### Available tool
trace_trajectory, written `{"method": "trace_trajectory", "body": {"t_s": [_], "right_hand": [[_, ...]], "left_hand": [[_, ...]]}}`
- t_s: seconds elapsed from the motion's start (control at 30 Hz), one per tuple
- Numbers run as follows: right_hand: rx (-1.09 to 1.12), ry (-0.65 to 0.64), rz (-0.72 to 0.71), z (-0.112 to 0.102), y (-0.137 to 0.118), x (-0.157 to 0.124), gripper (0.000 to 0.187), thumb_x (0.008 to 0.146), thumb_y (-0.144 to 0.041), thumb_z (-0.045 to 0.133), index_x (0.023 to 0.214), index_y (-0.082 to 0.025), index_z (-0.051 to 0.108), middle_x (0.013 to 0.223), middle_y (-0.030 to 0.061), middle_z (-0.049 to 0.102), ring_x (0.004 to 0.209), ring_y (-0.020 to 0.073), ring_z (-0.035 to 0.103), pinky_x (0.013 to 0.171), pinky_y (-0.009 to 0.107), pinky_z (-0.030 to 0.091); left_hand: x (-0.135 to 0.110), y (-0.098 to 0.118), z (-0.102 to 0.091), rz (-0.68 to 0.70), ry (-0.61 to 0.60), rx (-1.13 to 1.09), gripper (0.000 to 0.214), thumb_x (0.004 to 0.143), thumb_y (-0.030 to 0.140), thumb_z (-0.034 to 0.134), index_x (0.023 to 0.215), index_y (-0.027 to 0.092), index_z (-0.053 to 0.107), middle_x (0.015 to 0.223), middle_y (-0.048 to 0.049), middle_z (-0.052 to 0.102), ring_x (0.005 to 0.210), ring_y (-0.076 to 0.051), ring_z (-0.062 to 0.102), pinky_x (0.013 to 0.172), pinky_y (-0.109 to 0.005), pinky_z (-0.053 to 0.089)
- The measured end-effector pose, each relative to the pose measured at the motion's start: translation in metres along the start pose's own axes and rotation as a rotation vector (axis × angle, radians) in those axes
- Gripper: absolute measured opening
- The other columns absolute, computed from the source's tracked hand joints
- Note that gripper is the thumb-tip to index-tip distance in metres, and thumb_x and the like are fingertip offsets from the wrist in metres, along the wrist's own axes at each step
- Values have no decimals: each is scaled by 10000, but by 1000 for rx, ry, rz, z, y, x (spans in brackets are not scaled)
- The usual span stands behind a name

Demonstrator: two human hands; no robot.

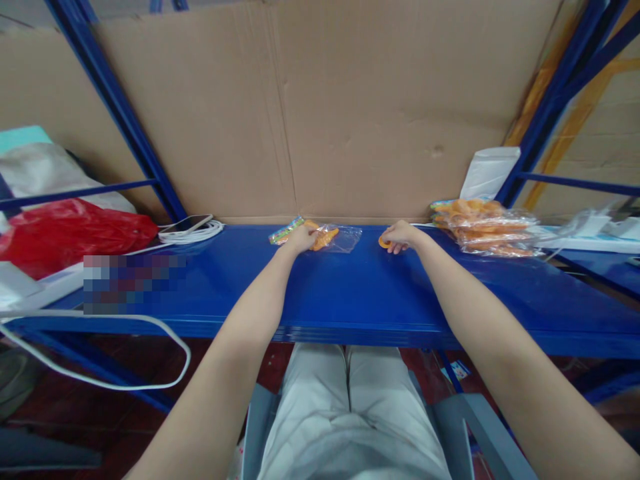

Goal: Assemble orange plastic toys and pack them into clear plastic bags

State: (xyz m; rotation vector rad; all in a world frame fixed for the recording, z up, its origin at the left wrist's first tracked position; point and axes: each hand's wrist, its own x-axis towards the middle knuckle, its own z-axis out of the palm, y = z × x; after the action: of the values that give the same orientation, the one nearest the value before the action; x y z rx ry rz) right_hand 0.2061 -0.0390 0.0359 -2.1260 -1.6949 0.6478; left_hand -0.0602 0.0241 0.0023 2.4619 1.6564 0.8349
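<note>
My left hand (301, 238) is closed on a clear plastic bag (345, 237) with an orange toy (326, 237) inside, lying at the back of the blue shelf (350, 293). The bag has a colourful header card (285, 231) at its left end. My right hand (400, 235) is closed around a small orange piece (383, 243) resting on the shelf, a short way to the right of the bag.
A stack of bagged orange toys (485, 227) lies at the right. A phone (193, 223) and white cable (195, 233) sit at the left, beside a red bag (65, 233). Cardboard (325, 107) backs the shelf. A white pouch (490, 172) leans by the blue upright.
</note>
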Motion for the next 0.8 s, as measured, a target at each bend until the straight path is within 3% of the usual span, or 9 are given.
{"method": "trace_trajectory", "body": {"t_s": [0.27,0.57,0.67,0.8], "right_hand": [[-258,62,-63,2,-10,-7,153,750,-112,604,845,-65,714,507,44,645,417,128,596,482,217,467],[50,-119,-76,-1,-8,-7,338,791,-124,617,1126,-130,659,727,46,720,454,100,617,478,192,404],[79,-134,-123,0,-3,-3,332,761,-98,656,1089,-141,667,766,39,727,462,85,618,479,180,404],[-56,-67,-176,4,-4,-2,140,810,-177,656,930,-115,692,715,35,711,420,71,585,457,178,396]], "left_hand": [[-1,2,-1,-18,-14,19,297,880,298,483,814,163,740,759,-68,722,699,-192,635,623,-244,446],[-2,3,-4,-45,-35,25,292,889,275,485,900,135,740,862,-92,725,772,-206,644,681,-259,453],[-1,2,-3,-38,-30,10,281,884,272,495,920,137,740,885,-93,729,796,-208,651,709,-258,462],[-1,4,-3,-67,-30,5,284,884,274,501,946,128,736,923,-99,732,841,-219,658,733,-258,471]]}}
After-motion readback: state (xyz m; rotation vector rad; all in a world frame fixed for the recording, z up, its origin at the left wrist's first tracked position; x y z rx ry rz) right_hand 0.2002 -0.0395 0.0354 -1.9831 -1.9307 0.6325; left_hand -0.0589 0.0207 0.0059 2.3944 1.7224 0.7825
